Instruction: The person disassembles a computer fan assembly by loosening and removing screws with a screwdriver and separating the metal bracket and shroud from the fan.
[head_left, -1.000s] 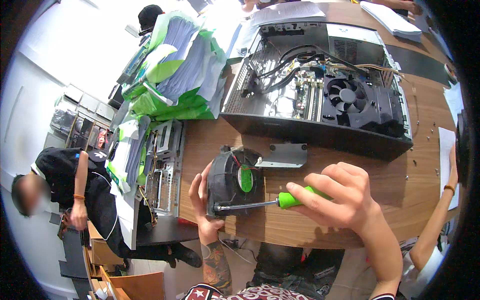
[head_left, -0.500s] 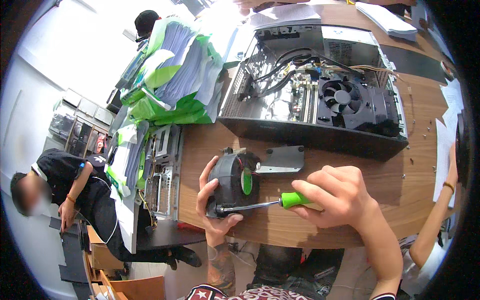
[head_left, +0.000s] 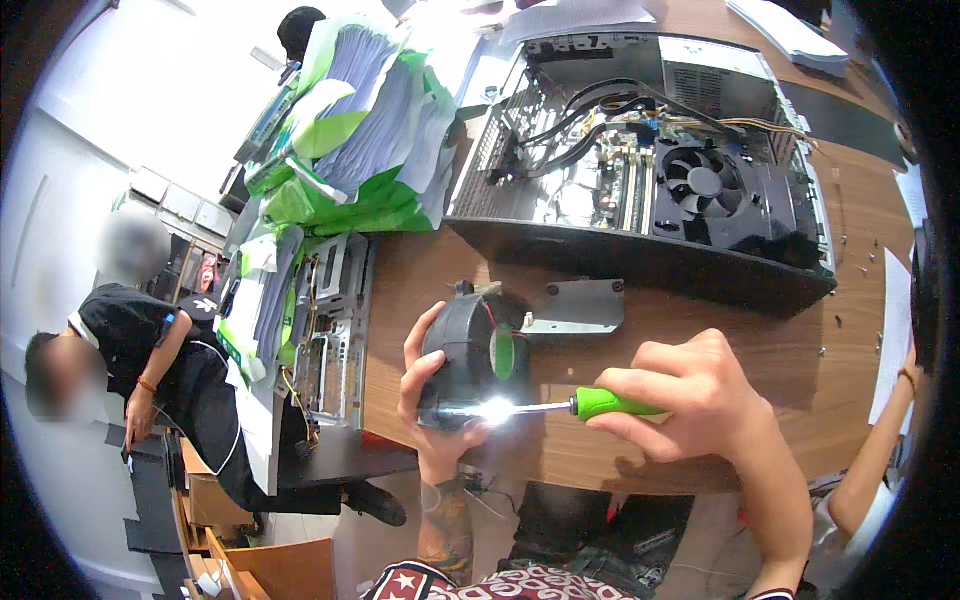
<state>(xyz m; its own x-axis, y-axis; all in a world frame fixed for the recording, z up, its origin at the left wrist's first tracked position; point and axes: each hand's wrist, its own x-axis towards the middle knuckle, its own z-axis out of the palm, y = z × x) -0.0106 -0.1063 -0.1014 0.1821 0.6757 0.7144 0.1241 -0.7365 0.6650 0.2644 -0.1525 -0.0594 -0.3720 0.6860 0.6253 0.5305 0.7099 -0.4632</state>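
Observation:
My left hand grips a black blower fan from its left side, the thumb along the bottom. A green label and a thin red wire show on the fan's right face. A grey metal bracket plate sticks out to the right behind it; whether it is joined to the fan I cannot tell. My right hand is closed round the green handle of a screwdriver. Its metal shaft points left at the fan's lower part. A bright glare on the shaft hides where the tip meets the fan.
An open black computer case with a cooling fan lies behind my hands. Small loose screws lie at the right. Paper stacks in green wrapping and a metal frame stand left. A co-worker's arm reaches in at right; another person sits left.
The whole view has shifted slightly, carrying hands and table things a little to the right. The screwdriver lies more level, and a bright glare now covers its shaft. Both grips stay the same.

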